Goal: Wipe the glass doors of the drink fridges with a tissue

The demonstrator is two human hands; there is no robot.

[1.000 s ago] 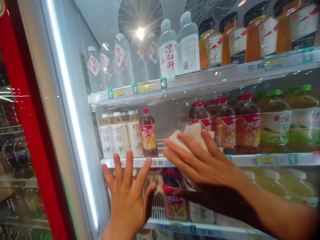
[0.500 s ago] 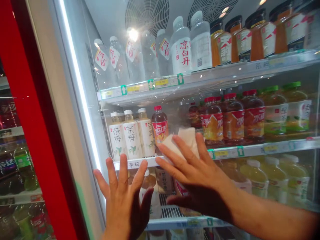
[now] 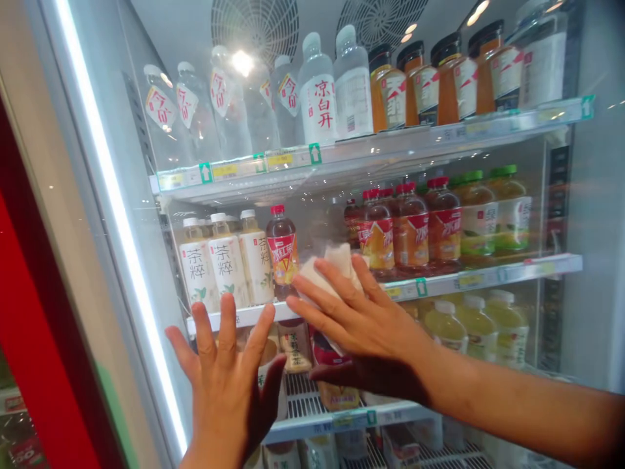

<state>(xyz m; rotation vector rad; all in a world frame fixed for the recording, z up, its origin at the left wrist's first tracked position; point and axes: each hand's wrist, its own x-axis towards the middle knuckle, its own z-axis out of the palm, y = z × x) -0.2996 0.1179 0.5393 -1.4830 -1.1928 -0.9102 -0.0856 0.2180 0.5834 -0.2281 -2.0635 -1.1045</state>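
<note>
My left hand [image 3: 229,384] is raised at the glass front of a drinks cooler, its fingers spread wide and nothing in it. To its right, my right hand [image 3: 371,326] lies nearly flat over a folded white cloth [image 3: 340,259], which pokes out above the fingers. The palm side of both hands is hidden, so I cannot tell how firmly either touches the glass. Behind the glass, beside the cloth, stands a red-capped tea bottle [image 3: 282,251]. White-labelled tea bottles [image 3: 224,264] are lined up above my left fingertips.
An upper shelf [image 3: 371,146] carries clear water bottles [image 3: 318,94] and black-capped amber bottles [image 3: 454,81]. Green-capped bottles [image 3: 476,212] stand on the middle shelf at right. A bright light strip [image 3: 110,176] and a red panel [image 3: 43,339] border the left side.
The view has swung to the right, so the bottles appear further left and more of the cooler's right side shows. Both hands keep their pose, with the cloth still under my right fingers.
</note>
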